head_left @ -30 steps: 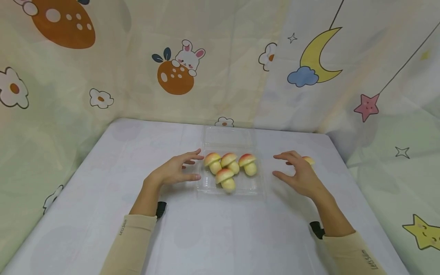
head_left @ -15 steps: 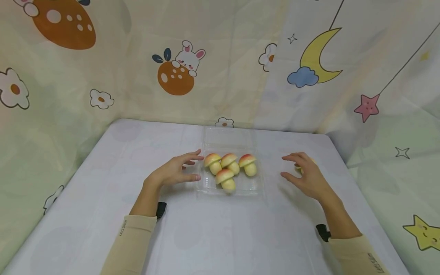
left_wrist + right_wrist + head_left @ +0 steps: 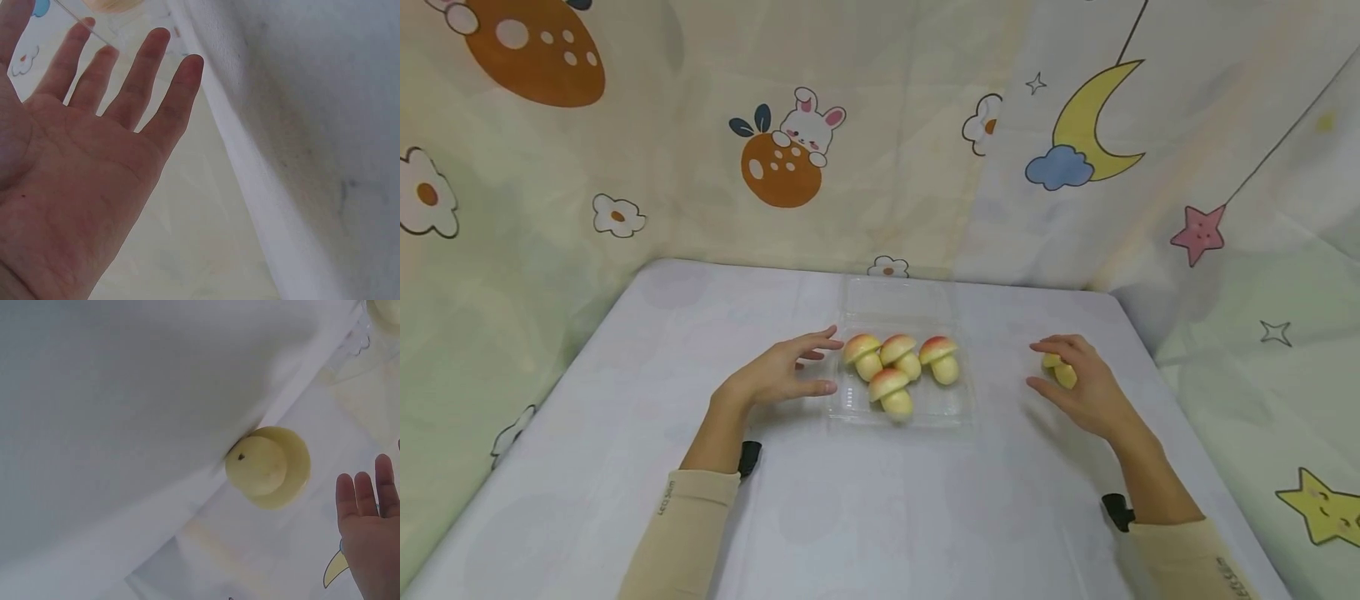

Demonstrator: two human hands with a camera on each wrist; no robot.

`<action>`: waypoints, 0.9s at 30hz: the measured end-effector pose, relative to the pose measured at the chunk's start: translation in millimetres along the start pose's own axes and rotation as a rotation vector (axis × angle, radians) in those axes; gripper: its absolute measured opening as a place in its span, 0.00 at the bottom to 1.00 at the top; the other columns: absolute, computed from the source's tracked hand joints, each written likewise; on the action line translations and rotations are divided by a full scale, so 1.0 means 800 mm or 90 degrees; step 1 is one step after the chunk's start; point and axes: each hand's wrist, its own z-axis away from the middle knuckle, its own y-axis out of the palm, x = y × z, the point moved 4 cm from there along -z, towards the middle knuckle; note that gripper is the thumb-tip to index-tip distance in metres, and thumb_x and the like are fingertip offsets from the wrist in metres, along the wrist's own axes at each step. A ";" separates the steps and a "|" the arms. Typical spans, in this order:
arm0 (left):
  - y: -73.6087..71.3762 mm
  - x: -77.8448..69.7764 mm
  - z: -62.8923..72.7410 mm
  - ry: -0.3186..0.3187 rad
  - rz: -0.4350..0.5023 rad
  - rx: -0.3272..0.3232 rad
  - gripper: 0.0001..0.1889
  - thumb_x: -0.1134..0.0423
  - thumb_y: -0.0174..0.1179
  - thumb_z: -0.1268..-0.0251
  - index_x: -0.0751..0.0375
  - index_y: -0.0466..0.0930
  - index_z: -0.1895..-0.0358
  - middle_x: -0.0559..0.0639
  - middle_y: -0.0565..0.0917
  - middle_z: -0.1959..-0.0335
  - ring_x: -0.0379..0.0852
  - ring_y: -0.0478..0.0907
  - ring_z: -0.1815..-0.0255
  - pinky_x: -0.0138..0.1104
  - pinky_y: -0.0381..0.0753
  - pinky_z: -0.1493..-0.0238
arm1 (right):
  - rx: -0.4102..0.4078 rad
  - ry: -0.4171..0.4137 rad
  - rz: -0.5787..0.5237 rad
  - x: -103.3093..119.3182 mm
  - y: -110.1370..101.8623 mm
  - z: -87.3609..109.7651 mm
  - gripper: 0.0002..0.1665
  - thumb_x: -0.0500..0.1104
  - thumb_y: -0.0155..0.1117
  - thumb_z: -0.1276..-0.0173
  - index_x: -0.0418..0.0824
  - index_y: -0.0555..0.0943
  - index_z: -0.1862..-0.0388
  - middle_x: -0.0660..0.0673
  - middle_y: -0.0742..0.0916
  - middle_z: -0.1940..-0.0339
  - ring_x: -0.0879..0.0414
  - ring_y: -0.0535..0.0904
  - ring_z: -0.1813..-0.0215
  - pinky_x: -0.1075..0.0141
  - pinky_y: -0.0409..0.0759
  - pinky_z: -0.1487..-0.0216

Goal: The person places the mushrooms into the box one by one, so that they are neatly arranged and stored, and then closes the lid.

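Observation:
In the head view, several toy mushrooms [image 3: 891, 393] with red-yellow caps and pale stems lie in a clear plastic box [image 3: 942, 410] whose hinged lid [image 3: 898, 298] is folded back. My left hand [image 3: 771, 372] is at the box's left side, fingers spread and holding nothing; whether the fingertips touch the wall I cannot tell. One more toy mushroom [image 3: 1064, 374] lies on the table at the right, partly hidden behind my right hand [image 3: 1086, 390]. The right wrist view shows that mushroom [image 3: 256, 466] apart from the fingers [image 3: 365, 497], which are extended and hold nothing.
A white cloth covers the table [image 3: 865, 517]. Behind and beside it hangs a printed curtain [image 3: 887, 167]. Each wrist wears a black strap, such as the right strap [image 3: 1117, 512].
My right hand has moved to the right, bringing the lone mushroom into view between thumb and fingers. My left hand and the box with its mushrooms have stayed in place.

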 end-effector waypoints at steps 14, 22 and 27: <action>-0.003 -0.005 0.000 0.004 -0.002 -0.004 0.48 0.45 0.74 0.39 0.52 0.59 0.19 0.47 0.63 0.18 0.55 0.72 0.27 0.56 0.71 0.27 | -0.001 0.016 0.004 -0.021 -0.018 -0.002 0.31 0.35 0.78 0.40 0.37 0.79 0.38 0.31 0.75 0.34 0.28 0.67 0.32 0.26 0.67 0.39; -0.001 0.000 0.001 -0.001 -0.009 0.003 0.50 0.45 0.73 0.38 0.52 0.56 0.17 0.41 0.69 0.23 0.53 0.72 0.27 0.53 0.73 0.27 | 0.005 0.030 0.006 -0.033 -0.023 0.000 0.33 0.35 0.79 0.40 0.38 0.78 0.36 0.30 0.74 0.31 0.27 0.65 0.31 0.25 0.66 0.39; -0.001 0.002 0.002 -0.004 -0.009 0.005 0.49 0.45 0.73 0.38 0.51 0.56 0.18 0.42 0.68 0.21 0.52 0.72 0.27 0.52 0.73 0.27 | 0.021 0.048 0.006 -0.037 -0.026 0.001 0.36 0.36 0.78 0.39 0.37 0.75 0.32 0.30 0.73 0.29 0.27 0.64 0.30 0.31 0.70 0.41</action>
